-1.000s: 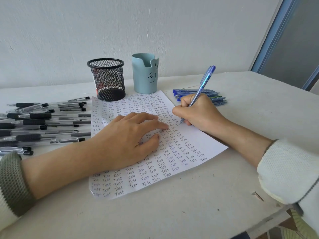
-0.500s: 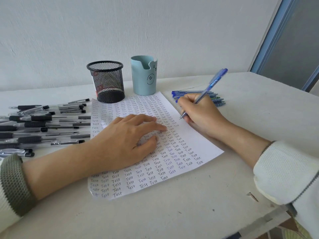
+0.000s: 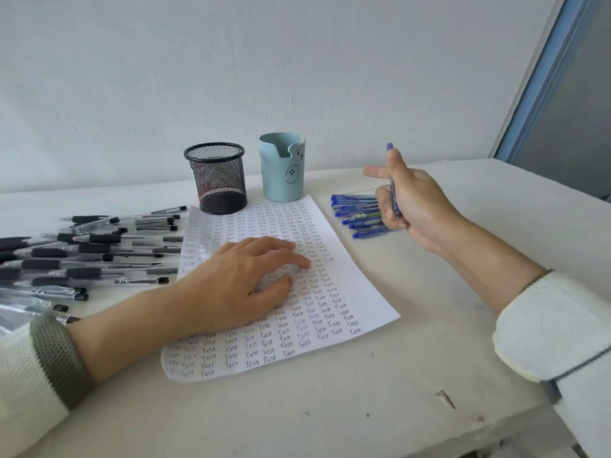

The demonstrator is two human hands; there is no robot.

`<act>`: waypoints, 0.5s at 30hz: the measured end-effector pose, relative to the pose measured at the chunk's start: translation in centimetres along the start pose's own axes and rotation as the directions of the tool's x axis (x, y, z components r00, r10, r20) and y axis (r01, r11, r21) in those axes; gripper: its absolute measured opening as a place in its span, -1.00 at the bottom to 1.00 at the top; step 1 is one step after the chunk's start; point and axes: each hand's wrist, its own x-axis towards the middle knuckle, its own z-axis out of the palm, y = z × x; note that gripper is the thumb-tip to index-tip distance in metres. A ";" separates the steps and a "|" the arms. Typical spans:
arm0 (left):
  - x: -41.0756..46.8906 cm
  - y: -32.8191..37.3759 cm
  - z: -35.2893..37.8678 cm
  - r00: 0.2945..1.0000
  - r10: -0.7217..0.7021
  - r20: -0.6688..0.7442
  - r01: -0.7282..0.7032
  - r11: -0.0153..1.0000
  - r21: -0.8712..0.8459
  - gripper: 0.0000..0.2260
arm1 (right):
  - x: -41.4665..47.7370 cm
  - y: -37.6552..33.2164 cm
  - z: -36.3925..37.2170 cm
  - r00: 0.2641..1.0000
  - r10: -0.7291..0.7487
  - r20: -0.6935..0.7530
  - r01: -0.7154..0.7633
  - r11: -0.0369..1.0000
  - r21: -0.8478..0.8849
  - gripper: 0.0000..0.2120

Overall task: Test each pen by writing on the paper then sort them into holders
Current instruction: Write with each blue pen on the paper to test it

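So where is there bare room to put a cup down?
Bare: the table between the paper and the near edge, and right of the blue pens. Crowded: black pens fill the left; mesh holder and blue holder stand at the paper's top.

The right hand (image 3: 413,206) conceals the lower end of the held pen (image 3: 394,201) and part of the blue pen pile (image 3: 355,211). The black pens (image 3: 96,239) run off the left edge. The far rows on the paper (image 3: 347,285) are too small to read.

A plain study corner, home or office I can't tell: scuffed white table (image 3: 363,408) against a bare wall (image 3: 297,61), blue frame (image 3: 542,77) by its far right corner, pens (image 3: 92,256) heaped along its left edge.
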 end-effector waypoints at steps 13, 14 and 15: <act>1.0 0.4 -1.8 0.992 -0.031 0.123 0.033 0.999 -0.016 -0.67 | 4.4 0.2 0.0 0.993 -0.105 0.053 0.112 0.982 -0.153 -0.69; 1.0 0.4 -1.9 0.990 -0.030 0.136 0.032 0.999 -0.012 -0.68 | 4.6 0.3 -0.1 0.990 -0.135 0.043 0.140 0.977 -0.159 -0.70; 1.2 0.3 -1.9 0.989 -0.029 0.146 0.030 1.000 -0.005 -0.68 | 4.8 0.4 -0.3 0.984 -0.175 0.036 0.179 0.968 -0.178 -0.71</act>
